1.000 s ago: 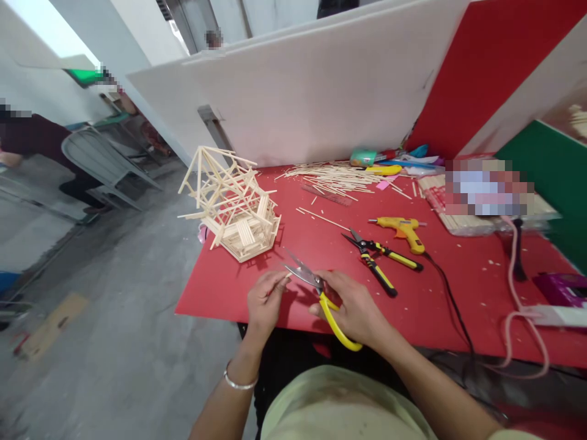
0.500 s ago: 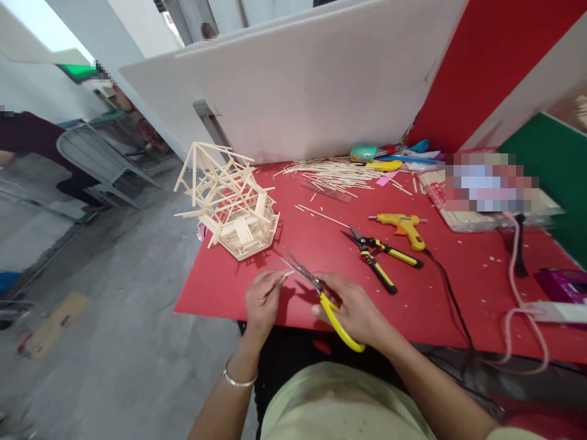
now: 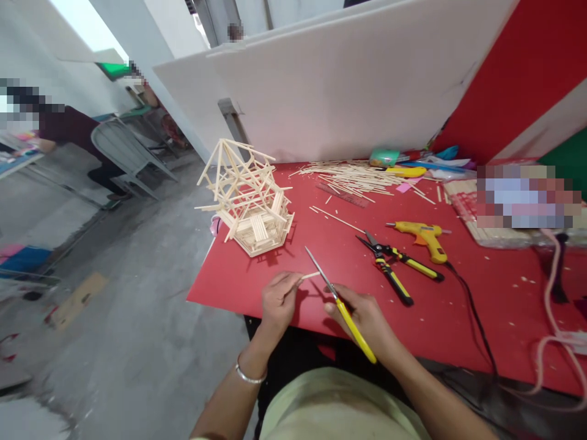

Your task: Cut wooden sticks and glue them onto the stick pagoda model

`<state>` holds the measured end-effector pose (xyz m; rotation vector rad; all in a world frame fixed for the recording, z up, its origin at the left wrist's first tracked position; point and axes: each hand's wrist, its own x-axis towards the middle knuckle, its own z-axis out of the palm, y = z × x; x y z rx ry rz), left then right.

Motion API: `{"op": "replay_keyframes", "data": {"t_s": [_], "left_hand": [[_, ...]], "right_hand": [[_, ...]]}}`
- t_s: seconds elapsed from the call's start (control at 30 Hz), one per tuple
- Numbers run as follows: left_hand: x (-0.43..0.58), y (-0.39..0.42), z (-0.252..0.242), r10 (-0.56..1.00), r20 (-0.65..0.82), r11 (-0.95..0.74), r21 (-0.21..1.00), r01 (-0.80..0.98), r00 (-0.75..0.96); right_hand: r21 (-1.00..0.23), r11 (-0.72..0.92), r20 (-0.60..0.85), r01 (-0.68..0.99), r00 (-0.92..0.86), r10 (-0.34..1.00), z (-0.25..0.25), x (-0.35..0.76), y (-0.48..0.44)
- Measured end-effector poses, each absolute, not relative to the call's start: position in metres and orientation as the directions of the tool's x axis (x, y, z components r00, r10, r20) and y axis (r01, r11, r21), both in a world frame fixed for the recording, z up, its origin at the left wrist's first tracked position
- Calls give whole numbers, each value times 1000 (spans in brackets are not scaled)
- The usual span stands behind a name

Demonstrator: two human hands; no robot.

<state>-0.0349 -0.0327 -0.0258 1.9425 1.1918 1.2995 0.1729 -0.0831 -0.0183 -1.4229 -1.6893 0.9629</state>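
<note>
Between its thumb and fingers, my left hand (image 3: 279, 299) pinches a short thin wooden stick (image 3: 310, 275) that points to the right. My right hand (image 3: 362, 315) is closed around the yellow handles of a pair of scissors (image 3: 331, 287). The blades look nearly together, and the stick's right end meets them; whether it lies between them I cannot tell. Just beyond my left hand stands a small pavilion-like model of wooden sticks (image 3: 257, 226), with an open-framed roof and a many-sided base.
On the red table (image 3: 229, 284) lie black-and-yellow pruning shears (image 3: 389, 260), a yellow glue gun (image 3: 424, 235) with a cord, a pile of sticks (image 3: 353, 178), a ruler (image 3: 342, 194) and bagged sticks (image 3: 463, 208). A white board (image 3: 330, 91) stands behind. A person (image 3: 85, 134) sits at left.
The scissors have turned more upright and their blades have come together at the stick. The whole view has shifted, so the table's things appear farther right.
</note>
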Motion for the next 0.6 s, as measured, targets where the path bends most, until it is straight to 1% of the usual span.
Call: {"op": "replay_keyframes", "data": {"t_s": [0.13,0.33,0.47,0.6], "left_hand": [[-31,-31,-24,920,362,-391,844,366,149],[-32,-28,-28,952,265,-301,903,306,154],[-33,-29,-26,952,244,-292,907,303,185],[-37,-28,-24,942,280,-329,882,338,186]], "right_hand": [[-846,122,76,519,-109,991,-17,176,-84],[-705,147,70,694,-138,988,-12,181,-83],[-694,169,87,700,-152,985,-13,178,-81],[-712,160,75,683,-152,986,-15,175,-80]]}}
